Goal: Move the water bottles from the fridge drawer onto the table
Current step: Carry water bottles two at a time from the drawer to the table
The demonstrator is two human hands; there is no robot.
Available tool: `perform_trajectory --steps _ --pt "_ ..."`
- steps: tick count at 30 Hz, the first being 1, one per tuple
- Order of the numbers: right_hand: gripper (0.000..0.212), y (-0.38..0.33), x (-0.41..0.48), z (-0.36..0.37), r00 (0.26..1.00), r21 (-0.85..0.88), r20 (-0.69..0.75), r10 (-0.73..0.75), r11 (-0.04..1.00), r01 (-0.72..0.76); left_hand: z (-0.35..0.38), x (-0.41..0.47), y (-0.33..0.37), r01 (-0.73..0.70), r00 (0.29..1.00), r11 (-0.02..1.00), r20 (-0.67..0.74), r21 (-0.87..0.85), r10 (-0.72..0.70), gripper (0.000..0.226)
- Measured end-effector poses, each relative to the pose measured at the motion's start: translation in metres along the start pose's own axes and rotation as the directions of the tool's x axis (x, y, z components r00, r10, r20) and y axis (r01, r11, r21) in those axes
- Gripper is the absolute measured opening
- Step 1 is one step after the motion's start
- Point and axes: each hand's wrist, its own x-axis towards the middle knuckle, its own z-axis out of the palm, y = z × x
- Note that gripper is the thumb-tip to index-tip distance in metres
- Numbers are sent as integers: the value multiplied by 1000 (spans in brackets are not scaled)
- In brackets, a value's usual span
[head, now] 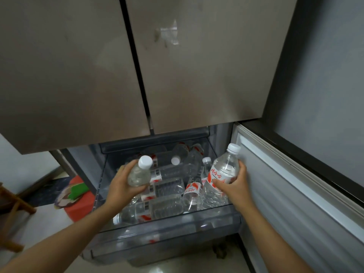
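Two hands reach over the open fridge drawer (pixel 167 227), each wrapped around one water bottle: the left hand (pixel 120 188) grips a white-capped bottle (pixel 139 172), and the right hand (pixel 234 184) grips a red-labelled bottle (pixel 224 170), both lifted above the pile. At least six more bottles (pixel 163 207) lie jumbled in the clear drawer, the back ones too blurred to count. Above hang two shut brown fridge doors (pixel 78 75); a lower door (pixel 285 184) stands open at right. A red round thing (pixel 82 203) sits on the pale floor (pixel 177 266) at left
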Motion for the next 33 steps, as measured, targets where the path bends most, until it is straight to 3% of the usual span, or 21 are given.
perform_trajectory --steps 6,11,16,24,30,33 --pt "93 -1 -2 2 1000 0 3 -10 1000 10 -14 -25 40 41 962 896 -226 -442 -155 73" --pt "91 -10 0 12 997 -61 36 -65 996 67 -4 -29 54 10 931 844 -302 -536 -203 71" --pt "86 -53 -1 22 959 -120 127 -254 956 269 -15 -22 74 -29 902 795 -358 -606 -240 65" --pt "83 -154 -29 54 827 -55 369 -425 878 476 -86 -23 87 -108 839 744 -461 -659 -288 57" --pt "77 -171 -54 102 718 125 573 -396 907 401 -152 -59 68 -140 777 776 -554 -615 -299 42" --pt "79 -166 -64 149 608 144 714 -348 922 359 -185 -89 46 -110 699 783 -608 -612 -376 45"
